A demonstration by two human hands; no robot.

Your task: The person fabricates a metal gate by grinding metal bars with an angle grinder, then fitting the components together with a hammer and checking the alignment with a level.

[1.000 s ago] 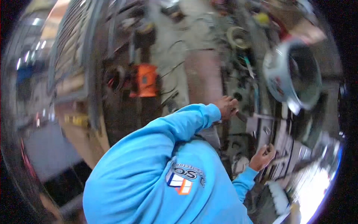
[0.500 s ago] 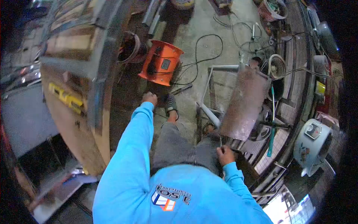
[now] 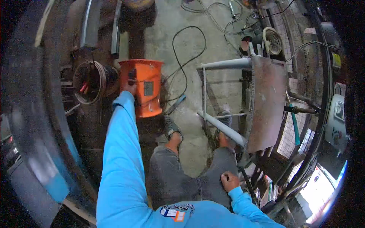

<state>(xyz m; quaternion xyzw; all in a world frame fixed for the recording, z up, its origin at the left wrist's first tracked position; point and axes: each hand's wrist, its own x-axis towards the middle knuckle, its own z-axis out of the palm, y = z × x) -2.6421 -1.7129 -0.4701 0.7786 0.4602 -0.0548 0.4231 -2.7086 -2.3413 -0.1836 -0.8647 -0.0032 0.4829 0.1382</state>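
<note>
Head view. Item: orange cylindrical drum [image 3: 155,68], smooth and glossy, with flared rims and a small grey rectangular label plate [image 3: 148,88]; located left of centre, near the dark thin cable [image 3: 205,43] looped on the matte grey concrete floor [image 3: 163,38].

Left hand [image 3: 130,88]: at the drum's left side, beside a dark fitting; fingers largely hidden, so whether they grip cannot be told. Right hand [image 3: 229,182]: fingers curled into a loose fist above the grey fabric shorts [image 3: 165,161]; contents, if any, cannot be made out.

Adjacent: round container [image 3: 102,85] with a pale ring-like rim, just left of the drum; grey straight-edged metal bar [image 3: 90,26], above. At right: white tubular frame [image 3: 226,64], beside a broad reddish-brown sheet [image 3: 268,102], surface mottled and rough; beyond it, a slender teal rod [image 3: 295,127].

Changes against half a second ago: left hand, formerly apart from and below the drum, now at its side; drum nearer upright in view, formerly slanted; right hand, formerly close by the sheet's lower edge, now farther below it.
</note>
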